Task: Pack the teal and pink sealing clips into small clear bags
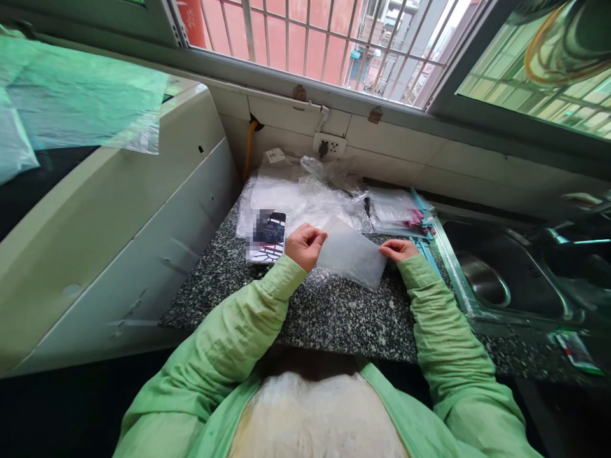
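A translucent, frosted plastic bag (352, 253) is stretched between my two hands over the speckled countertop. My left hand (304, 246) pinches its left edge between thumb and fingers. At the opposite edge, my right hand (400, 249) closes on it the same way. The bag looks flat, tilted, and I cannot make out anything inside it. Just left of my left hand lies a phone (274, 236) with a reflective screen, partly blurred. Behind the bag spreads a pile of clear plastic bags (296, 194).
Stacked bags with pink and blue strips (398, 213) lie beside the metal sink (510, 267) at right. A white appliance (157, 222) flanks the counter on the left. Behind are a wall socket (330, 146) and a barred window (305, 38). A small packet (578, 351) rests at far right.
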Tool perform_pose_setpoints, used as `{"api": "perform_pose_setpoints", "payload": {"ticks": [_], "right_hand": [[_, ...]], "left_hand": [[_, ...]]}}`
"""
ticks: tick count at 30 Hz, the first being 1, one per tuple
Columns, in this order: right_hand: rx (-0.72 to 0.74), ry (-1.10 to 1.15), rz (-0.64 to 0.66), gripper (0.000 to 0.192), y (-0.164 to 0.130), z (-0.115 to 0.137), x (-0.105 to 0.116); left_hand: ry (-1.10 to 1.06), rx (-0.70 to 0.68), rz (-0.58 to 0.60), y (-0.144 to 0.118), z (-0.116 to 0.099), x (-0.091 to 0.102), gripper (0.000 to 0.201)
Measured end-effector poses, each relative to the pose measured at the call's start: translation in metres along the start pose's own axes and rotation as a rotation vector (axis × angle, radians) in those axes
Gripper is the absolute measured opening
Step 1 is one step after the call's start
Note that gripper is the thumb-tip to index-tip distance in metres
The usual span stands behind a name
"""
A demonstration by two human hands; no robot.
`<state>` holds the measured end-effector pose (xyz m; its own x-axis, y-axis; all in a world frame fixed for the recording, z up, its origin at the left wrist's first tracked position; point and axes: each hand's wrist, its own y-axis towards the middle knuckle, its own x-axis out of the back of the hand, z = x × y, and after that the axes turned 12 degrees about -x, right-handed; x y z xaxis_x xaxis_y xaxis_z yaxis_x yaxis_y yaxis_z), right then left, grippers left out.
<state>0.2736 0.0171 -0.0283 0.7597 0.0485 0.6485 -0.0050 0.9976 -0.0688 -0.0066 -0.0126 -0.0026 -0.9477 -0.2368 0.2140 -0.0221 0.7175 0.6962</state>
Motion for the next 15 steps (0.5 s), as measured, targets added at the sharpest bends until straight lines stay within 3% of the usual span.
{"api": "perform_pose_setpoints", "payload": {"ticks": [8, 15], "right_hand": [[0.036, -0.145, -0.033, 0.030, 0.0012, -0.0001, -0.0057], [0.059, -0.218, 0.090, 0.024, 0.0007, 0.0064, -0.0079]], "left_hand": [[0.013, -0.026, 0.028, -0.0013, 0.0016, -0.0025, 0.021], [0.026, 0.015, 0.042, -0.0005, 0.0035, -0.0018, 0.019]]}}
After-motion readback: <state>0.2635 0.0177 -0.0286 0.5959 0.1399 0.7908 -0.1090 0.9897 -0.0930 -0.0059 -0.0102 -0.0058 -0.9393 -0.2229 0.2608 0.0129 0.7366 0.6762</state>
